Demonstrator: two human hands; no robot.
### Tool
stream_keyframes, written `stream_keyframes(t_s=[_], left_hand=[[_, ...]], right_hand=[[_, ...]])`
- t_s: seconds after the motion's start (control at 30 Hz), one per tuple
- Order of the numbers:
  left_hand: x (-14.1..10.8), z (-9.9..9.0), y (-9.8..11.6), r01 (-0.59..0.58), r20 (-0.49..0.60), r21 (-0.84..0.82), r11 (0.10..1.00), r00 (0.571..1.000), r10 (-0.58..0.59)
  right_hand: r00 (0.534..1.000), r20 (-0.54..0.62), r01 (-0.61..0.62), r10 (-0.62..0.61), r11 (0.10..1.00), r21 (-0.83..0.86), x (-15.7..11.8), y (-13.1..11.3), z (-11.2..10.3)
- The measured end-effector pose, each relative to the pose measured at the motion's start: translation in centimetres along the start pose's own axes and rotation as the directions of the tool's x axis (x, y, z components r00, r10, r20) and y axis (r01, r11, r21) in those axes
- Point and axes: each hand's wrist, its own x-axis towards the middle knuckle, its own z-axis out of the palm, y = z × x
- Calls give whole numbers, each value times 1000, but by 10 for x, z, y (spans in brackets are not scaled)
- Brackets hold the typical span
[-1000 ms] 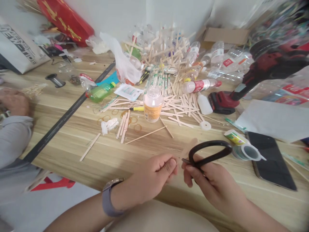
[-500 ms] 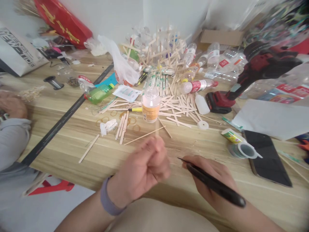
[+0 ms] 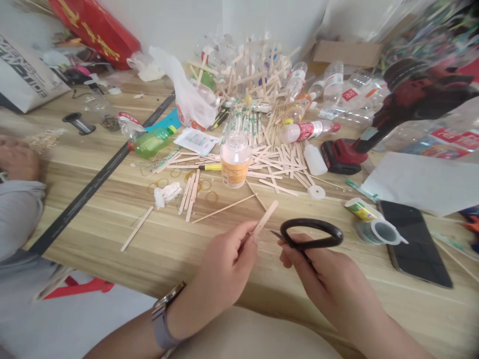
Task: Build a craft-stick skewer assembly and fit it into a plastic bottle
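Pinched in my left hand [image 3: 228, 271] is a wooden popsicle stick [image 3: 266, 217], its free end pointing up and to the right. My right hand [image 3: 322, 279] is closed around a pair of scissors [image 3: 312, 243] with black handles; one handle loop stands above the fingers. The dark pointed tip of the scissors faces the stick, a small gap apart. Beyond my hands stands a clear plastic jar [image 3: 235, 162] with an orange label. Left of it lie several popsicle sticks [image 3: 191, 197] in a small group, and a single stick [image 3: 137, 228] farther left.
Loose sticks [image 3: 277, 167] and plastic bottles [image 3: 307, 131] crowd the back of the table. A red and black power tool [image 3: 348, 154], a tape roll [image 3: 377, 232] and a phone [image 3: 415, 244] are at right. Another person's hand [image 3: 18, 158] rests at far left.
My left hand has turned, so the popsicle stick now leans right instead of standing upright. My right hand has rotated the scissors, bringing the handle loop up into view.
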Motion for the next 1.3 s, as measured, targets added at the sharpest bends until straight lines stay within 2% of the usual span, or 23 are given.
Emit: stream_keyframes(t_s=[0.4, 0.67, 0.87, 1.13, 1.3], left_hand=[[0, 5, 0, -7, -13, 173, 985, 1000, 10], [-2, 6, -2, 0, 3, 189, 982, 1000, -1], [-2, 8, -1, 9, -3, 208, 978, 1000, -9], [-5, 9, -5, -35, -11, 193, 981, 999, 38], [-6, 9, -3, -44, 11, 187, 981, 999, 43]], right_hand=[[991, -49, 116, -126, 980, -164, 4, 2, 5], [982, -71, 155, -173, 965, -211, 3, 4, 5], [981, -32, 177, -193, 946, -272, 2, 5, 1], [952, -1, 273, -307, 847, -456, -2, 7, -2], [936, 30, 316, -351, 801, -509, -2, 8, -3]])
